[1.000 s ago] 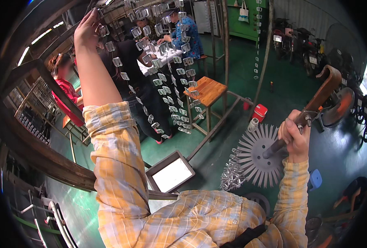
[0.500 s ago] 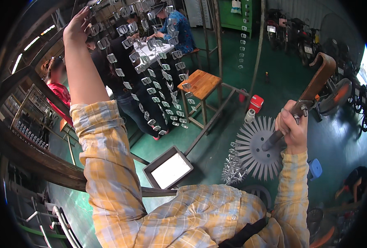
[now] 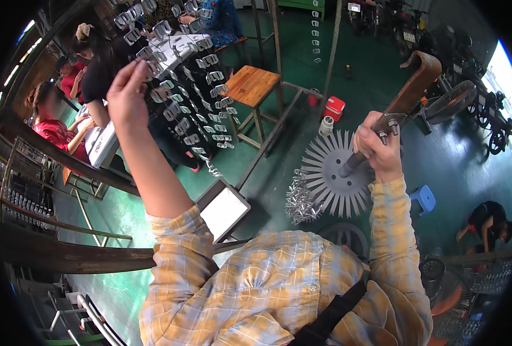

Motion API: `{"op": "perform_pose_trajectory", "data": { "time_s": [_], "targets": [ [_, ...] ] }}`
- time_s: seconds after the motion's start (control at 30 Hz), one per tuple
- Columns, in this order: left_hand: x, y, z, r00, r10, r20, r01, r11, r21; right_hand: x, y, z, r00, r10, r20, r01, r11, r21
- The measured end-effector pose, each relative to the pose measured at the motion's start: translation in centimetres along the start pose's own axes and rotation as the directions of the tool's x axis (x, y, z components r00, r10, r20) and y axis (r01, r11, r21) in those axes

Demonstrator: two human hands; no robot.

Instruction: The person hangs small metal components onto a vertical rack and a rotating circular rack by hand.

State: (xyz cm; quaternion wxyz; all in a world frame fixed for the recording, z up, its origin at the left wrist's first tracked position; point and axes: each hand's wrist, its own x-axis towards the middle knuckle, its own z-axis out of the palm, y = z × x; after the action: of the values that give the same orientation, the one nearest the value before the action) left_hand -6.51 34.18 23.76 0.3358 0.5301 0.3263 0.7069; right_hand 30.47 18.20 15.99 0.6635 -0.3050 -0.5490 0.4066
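The right hand (image 3: 377,147) is closed firmly around the bolted end of a bent metal bar (image 3: 414,86), gripping it where it meets the gray shaft (image 3: 354,163). The left hand (image 3: 129,98) is raised, its fingertips drawn together beside the strands of metal pieces (image 3: 215,76); whether they pinch a strand or only come near it, I cannot tell.

Below the right hand, the shaft runs to a slotted gray wheel (image 3: 331,164). Beside the wheel is a silvery bunch of narrow metal pieces (image 3: 302,199), whose support is not clear.

The strands hang in front of and below the left hand, and judging by the many pieces spaced along them, the stringing there looks largely done. How much is left on their upper ends, beyond the top edge, cannot be judged. A gray tray (image 3: 234,192) stands just beyond the strands' lower ends.

Farther off, people sit or stand at a white counter (image 3: 181,45), so work there seems unfinished. Another loaded strand (image 3: 316,33) hangs well apart, near a post.
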Motion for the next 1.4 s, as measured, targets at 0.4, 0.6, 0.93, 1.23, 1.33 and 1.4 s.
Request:
{"op": "perform_pose_trajectory", "data": {
  "time_s": [0.4, 0.6, 0.93, 1.23, 1.33, 1.4],
  "targets": [
    [-14.4, -11.6, 4.9, 0.855, -0.320, 0.409, 0.365, 0.930, -0.035, 0.6, -1.1, 0.6, 0.996, -0.013, 0.090, 0.007, 0.997, 0.071],
    [-19.1, -13.7, 7.2, 0.755, -0.258, 0.603, 0.313, 0.950, 0.015, 0.5, -1.5, 0.8, 0.993, -0.008, 0.118, -0.003, 0.996, 0.089],
    [-21.3, -14.3, 8.9, 0.684, -0.192, 0.704, 0.179, 0.979, 0.093, 0.6, -2.1, 0.9, 0.992, -0.004, 0.130, -0.007, 0.996, 0.088],
    [-22.3, -14.7, 9.0, 0.657, -0.254, 0.710, 0.208, 0.966, 0.153, 0.4, -1.7, 0.5, 0.991, 0.001, 0.134, -0.013, 0.996, 0.090],
    [-20.7, -13.8, 8.7, 0.581, -0.342, 0.738, 0.297, 0.934, 0.199, 0.3, -1.1, 0.2, 0.992, -0.014, 0.124, -0.003, 0.991, 0.134],
    [-18.5, -12.5, 8.4, 0.643, -0.335, 0.689, 0.202, 0.942, 0.269, 0.3, -0.6, 0.2, 0.990, 0.037, 0.139, -0.056, 0.989, 0.136]
  ]
}}
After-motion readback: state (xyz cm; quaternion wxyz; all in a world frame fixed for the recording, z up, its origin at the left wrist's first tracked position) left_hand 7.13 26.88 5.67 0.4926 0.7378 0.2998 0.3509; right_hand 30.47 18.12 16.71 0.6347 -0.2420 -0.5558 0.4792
